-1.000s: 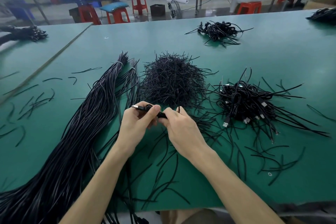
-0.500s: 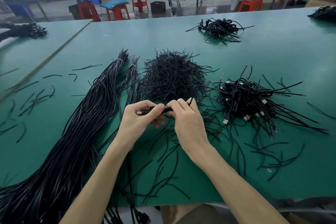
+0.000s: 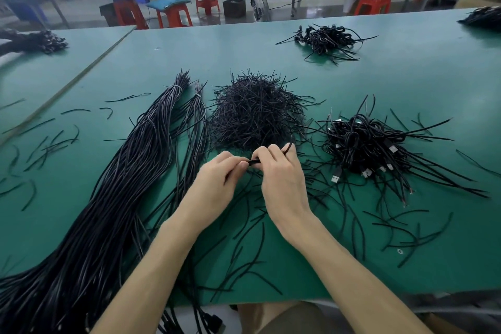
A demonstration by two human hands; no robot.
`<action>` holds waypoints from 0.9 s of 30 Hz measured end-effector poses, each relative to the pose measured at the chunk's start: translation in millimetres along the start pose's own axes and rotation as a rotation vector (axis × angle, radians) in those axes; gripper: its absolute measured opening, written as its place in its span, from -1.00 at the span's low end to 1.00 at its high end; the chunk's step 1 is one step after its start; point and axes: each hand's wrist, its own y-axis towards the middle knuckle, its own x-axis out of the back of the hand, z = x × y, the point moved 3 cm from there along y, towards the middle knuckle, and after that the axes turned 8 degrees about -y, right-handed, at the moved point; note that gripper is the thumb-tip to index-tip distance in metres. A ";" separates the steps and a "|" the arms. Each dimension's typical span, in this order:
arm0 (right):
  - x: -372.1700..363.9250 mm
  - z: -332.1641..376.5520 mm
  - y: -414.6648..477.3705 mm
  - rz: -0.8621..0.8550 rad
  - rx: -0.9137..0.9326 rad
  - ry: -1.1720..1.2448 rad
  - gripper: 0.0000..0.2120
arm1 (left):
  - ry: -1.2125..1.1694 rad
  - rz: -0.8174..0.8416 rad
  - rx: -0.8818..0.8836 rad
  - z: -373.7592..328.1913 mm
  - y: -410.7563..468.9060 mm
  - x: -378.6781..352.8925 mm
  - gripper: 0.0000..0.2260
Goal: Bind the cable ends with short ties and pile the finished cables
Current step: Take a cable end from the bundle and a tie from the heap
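Gripping the cable end [image 3: 253, 162] in my left hand [image 3: 217, 184] to steady it, I pinch the short tie [image 3: 288, 147] against it with my right hand [image 3: 282, 179] for wrapping; the finished pile [image 3: 366, 149] sits at two o'clock, within reach.

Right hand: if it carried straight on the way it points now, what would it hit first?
Most likely the heap of short ties, just beyond the right hand, which points away and slightly left. Its height above the table is unclear, so it may only skim the heap.
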 end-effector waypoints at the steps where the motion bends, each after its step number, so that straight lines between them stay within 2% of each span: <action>1: -0.9 -0.2 -0.1 -0.007 0.001 -0.003 -0.66 | 0.104 0.044 0.003 -2.6 -0.9 -3.6 -0.72; 4: -2.9 -0.7 -0.7 0.009 0.014 -0.021 -0.67 | 0.338 0.117 0.019 -8.6 -3.4 -6.6 -0.62; 7: -3.7 -0.6 -1.0 0.037 0.029 -0.019 -0.72 | 0.316 0.113 0.045 -8.6 -4.6 -3.4 -0.60; 9: -3.2 -0.1 -0.9 0.024 0.059 0.013 -0.78 | 0.312 0.083 0.042 -8.7 -5.6 -2.2 -0.65; 11: -1.5 1.9 -1.1 -0.024 0.096 0.096 -0.73 | 0.301 0.012 0.062 -6.6 -5.4 -0.2 -0.69; 14: 1.6 2.5 -0.5 -0.102 0.118 0.168 -0.49 | 0.219 -0.167 0.199 3.8 -1.5 7.6 -0.64; 19: 7.8 8.1 -1.7 -0.250 0.185 0.159 -0.44 | 0.066 -0.375 0.413 24.4 0.0 17.2 -0.60; 22: 1.2 8.9 -2.2 -0.121 0.154 0.147 -0.42 | 0.022 -0.421 0.447 30.1 0.0 18.9 -0.60; 27: -11.6 4.6 -2.2 0.123 0.129 -0.028 -0.43 | -0.008 -0.375 0.386 28.9 0.5 14.6 -0.62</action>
